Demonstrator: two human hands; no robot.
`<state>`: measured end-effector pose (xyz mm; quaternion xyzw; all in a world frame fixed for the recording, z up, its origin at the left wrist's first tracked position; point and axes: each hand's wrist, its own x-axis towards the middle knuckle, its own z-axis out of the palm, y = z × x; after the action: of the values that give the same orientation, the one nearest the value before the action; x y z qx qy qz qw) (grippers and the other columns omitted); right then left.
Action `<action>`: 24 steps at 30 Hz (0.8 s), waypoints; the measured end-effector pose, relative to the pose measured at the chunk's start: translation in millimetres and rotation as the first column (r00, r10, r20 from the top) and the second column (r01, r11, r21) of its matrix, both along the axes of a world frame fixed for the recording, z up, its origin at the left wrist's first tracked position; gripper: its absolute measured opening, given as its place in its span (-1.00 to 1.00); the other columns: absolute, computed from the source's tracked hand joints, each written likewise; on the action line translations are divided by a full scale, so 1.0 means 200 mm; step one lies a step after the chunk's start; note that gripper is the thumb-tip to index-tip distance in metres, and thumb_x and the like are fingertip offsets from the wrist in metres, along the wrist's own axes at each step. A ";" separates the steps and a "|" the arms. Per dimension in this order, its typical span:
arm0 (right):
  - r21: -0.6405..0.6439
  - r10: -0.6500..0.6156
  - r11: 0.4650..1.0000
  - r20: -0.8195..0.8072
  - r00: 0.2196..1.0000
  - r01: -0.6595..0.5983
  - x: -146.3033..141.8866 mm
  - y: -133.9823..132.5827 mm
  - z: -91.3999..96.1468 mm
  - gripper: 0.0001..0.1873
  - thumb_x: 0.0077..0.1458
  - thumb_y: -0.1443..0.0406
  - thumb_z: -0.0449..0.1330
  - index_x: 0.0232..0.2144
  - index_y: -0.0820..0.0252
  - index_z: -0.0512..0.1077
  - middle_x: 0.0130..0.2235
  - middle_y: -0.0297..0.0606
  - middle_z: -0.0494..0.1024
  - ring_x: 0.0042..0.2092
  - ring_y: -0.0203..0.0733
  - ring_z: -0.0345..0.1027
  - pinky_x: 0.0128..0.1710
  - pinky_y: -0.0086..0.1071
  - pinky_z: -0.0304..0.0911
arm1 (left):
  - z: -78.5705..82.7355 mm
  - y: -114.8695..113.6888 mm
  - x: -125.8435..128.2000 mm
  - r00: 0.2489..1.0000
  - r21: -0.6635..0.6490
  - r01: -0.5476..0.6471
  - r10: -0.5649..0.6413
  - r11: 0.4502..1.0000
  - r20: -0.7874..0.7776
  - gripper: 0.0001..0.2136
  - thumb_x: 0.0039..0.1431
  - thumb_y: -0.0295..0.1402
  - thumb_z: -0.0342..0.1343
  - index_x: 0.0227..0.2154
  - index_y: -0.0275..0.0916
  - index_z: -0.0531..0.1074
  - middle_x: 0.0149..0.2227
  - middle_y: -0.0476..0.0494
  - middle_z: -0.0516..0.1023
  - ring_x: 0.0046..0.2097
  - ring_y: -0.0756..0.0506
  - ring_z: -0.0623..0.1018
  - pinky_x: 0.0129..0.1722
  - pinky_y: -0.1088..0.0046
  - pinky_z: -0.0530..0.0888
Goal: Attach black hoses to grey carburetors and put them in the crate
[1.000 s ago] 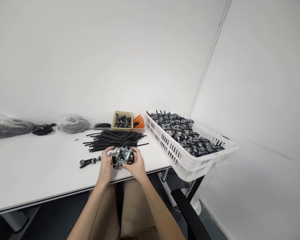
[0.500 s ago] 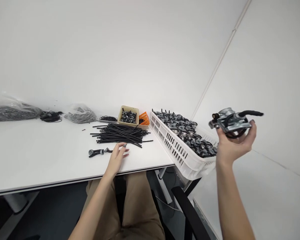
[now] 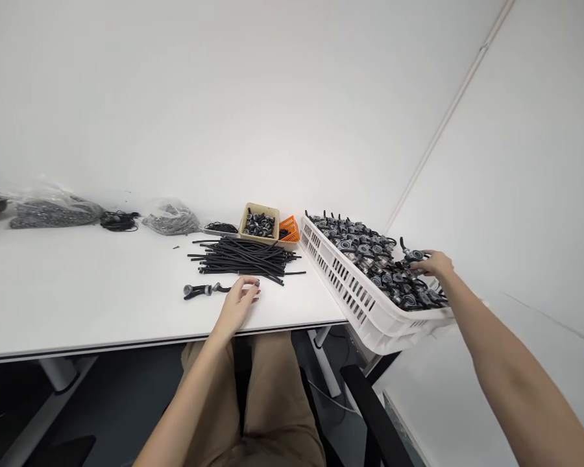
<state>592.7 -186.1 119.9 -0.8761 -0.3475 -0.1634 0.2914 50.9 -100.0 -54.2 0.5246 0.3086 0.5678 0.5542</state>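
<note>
My right hand [image 3: 434,264] is closed on a carburetor [image 3: 413,255], a grey metal body with a short black hose sticking up. It holds the carburetor at the far right side of a white plastic crate [image 3: 338,279] filled with rows of similar carburetors [image 3: 365,250]. My left hand [image 3: 238,303] rests at the table's front part, fingers loosely bent and apart, with nothing seen in it. Just left of its fingers lie a few small grey caps with black tubes [image 3: 202,290]. Behind it is a pile of black rubber hoses [image 3: 246,256].
Along the wall stand a cream bin [image 3: 259,222] of small caps, an orange basket [image 3: 291,229], plastic bags of small metal parts [image 3: 172,218] [image 3: 56,213] and a black cord bundle [image 3: 119,220]. A chair armrest [image 3: 374,415] is below the crate.
My right hand has brought the carburetor from the raised position at the right down and left to the crate. My left hand stays on the table. The view has shifted slightly.
</note>
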 end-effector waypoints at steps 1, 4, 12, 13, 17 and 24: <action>-0.059 -0.022 0.998 -0.065 0.998 0.018 0.02 0.02 0.00 -0.37 -0.40 0.32 0.46 -0.14 0.36 0.56 -0.54 -0.18 0.57 -0.59 -0.17 0.41 -0.38 -0.26 0.31 | -0.01 0.00 0.00 1.000 0.011 0.005 -0.005 1.000 -0.022 -0.73 -0.01 -0.17 0.27 -0.29 -0.21 0.48 -0.10 -0.15 0.47 -0.17 -0.13 0.55 -0.19 0.37 0.54; -0.115 -0.054 0.993 -0.141 0.989 0.037 0.03 0.11 -0.01 -0.28 -0.40 0.35 0.45 -0.04 0.30 0.52 -0.41 -0.10 0.62 -0.48 -0.10 0.48 -0.28 -0.24 0.36 | -0.03 0.02 0.00 0.995 0.048 0.027 -0.022 0.998 -0.100 -0.68 0.05 -0.08 0.18 -0.24 -0.22 0.43 -0.05 -0.16 0.43 -0.12 -0.15 0.55 -0.12 0.27 0.54; 0.164 0.127 0.984 -0.361 0.924 -0.071 -0.03 0.33 -0.15 -0.43 -0.20 0.43 0.32 -0.03 0.31 0.50 -0.27 -0.04 0.63 -0.35 -0.09 0.52 -0.31 -0.30 0.44 | -0.03 0.01 -0.01 0.990 0.084 0.019 -0.006 0.996 -0.144 -0.64 0.07 -0.03 0.14 -0.22 -0.22 0.41 -0.06 -0.18 0.43 -0.11 -0.17 0.56 -0.07 0.17 0.54; 0.195 0.149 0.978 -0.387 0.910 -0.077 -0.02 0.33 -0.17 -0.40 -0.14 0.41 0.31 0.04 0.32 0.44 -0.22 0.00 0.62 -0.36 -0.12 0.51 -0.34 -0.31 0.45 | -0.02 0.01 -0.01 0.989 0.083 0.012 0.001 0.996 -0.148 -0.63 0.06 -0.02 0.14 -0.23 -0.22 0.41 -0.06 -0.18 0.44 -0.12 -0.17 0.56 -0.08 0.17 0.54; 0.297 0.198 0.953 -0.451 0.870 -0.063 0.01 0.30 -0.19 -0.35 0.11 0.30 0.18 0.24 0.28 0.18 0.01 0.16 0.51 -0.32 -0.16 0.51 -0.37 -0.32 0.46 | -0.01 0.01 0.00 0.978 0.076 -0.013 0.029 0.997 -0.209 -0.62 0.02 -0.02 0.15 -0.24 -0.23 0.40 -0.08 -0.20 0.46 -0.12 -0.17 0.56 -0.08 0.17 0.53; 0.315 0.122 0.949 -0.407 0.905 0.014 0.02 0.32 -0.20 -0.45 0.21 0.16 0.02 0.14 0.43 0.26 0.02 0.33 0.46 -0.34 -0.02 0.52 -0.37 -0.14 0.44 | -0.01 0.00 0.00 0.976 0.070 0.004 0.011 0.998 -0.217 -0.62 0.05 -0.02 0.12 -0.23 -0.23 0.39 -0.07 -0.20 0.44 -0.12 -0.17 0.56 -0.07 0.19 0.52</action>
<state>596.1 -122.7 80.4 -0.8238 -0.2708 -0.0149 0.4979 50.7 -99.2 -56.2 0.6019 0.3481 0.5187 0.4975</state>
